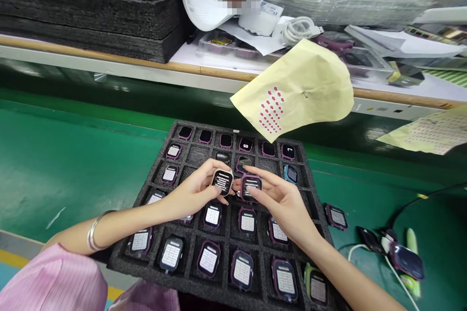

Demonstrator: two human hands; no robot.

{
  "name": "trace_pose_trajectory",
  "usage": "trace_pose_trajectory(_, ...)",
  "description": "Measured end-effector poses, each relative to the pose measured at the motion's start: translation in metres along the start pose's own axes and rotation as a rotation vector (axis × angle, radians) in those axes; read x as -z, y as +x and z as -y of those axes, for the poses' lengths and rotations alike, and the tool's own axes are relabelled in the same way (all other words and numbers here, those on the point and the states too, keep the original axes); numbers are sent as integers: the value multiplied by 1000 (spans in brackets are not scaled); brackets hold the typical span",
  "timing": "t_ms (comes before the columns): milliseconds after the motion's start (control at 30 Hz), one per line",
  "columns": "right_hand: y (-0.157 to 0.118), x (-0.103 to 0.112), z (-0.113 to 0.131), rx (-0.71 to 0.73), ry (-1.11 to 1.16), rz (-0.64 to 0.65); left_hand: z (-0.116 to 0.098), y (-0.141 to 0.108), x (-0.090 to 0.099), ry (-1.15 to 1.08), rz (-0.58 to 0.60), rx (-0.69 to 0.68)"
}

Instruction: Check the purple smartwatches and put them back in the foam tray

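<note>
My left hand [204, 187] is closed around a light-rimmed smartwatch [222, 181], its thumb on the lit screen. Beside it, my right hand [279, 197] grips a purple smartwatch [251, 185], thumb on that screen too. Both screens show a list of text lines on black. The two watches are held side by side above a black foam tray [120, 257] with square compartments. Several watches lie in it, such as a purple one [208, 258] with a white screen, a dark one [185, 132] and a blue one [291, 173]. My hands hide some middle compartments.
Right of the tray, a purple watch [336, 216] and another watch on a cable [406, 258] lie on the green surface. A yellow sheet with red arrow stickers [310, 87] hangs from the shelf [207, 74]. Black foam stacks [91, 9] and a white cable [299, 30] rest above.
</note>
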State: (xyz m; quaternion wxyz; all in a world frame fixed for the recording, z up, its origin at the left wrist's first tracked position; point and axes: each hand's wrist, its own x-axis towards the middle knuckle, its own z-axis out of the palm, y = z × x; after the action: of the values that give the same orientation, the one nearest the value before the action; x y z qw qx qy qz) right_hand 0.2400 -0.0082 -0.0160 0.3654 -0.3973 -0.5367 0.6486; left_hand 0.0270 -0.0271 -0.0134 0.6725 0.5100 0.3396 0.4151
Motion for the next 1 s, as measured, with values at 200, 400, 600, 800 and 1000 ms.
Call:
trace_pose_trajectory(200, -1, -1, 4, -13, 101, 5, 0, 0, -1, -5, -25, -18)
trace_pose_trajectory(400, -2, -6, 8, -23, 128, -23, 0, 1, -2, -29, -60, -15)
trace_pose_trajectory(600, -5, -1, 9, 3, 108, 31, -1, 0, -1, -48, -71, -17)
trace_pose_trajectory(800, -21, 26, 9, 4, -115, 43, -5, 0, 0, -67, -40, -34)
trace_pose_trajectory(1000, -37, 76, -1, -29, -325, -104, -5, 3, 1, -53, -79, -11)
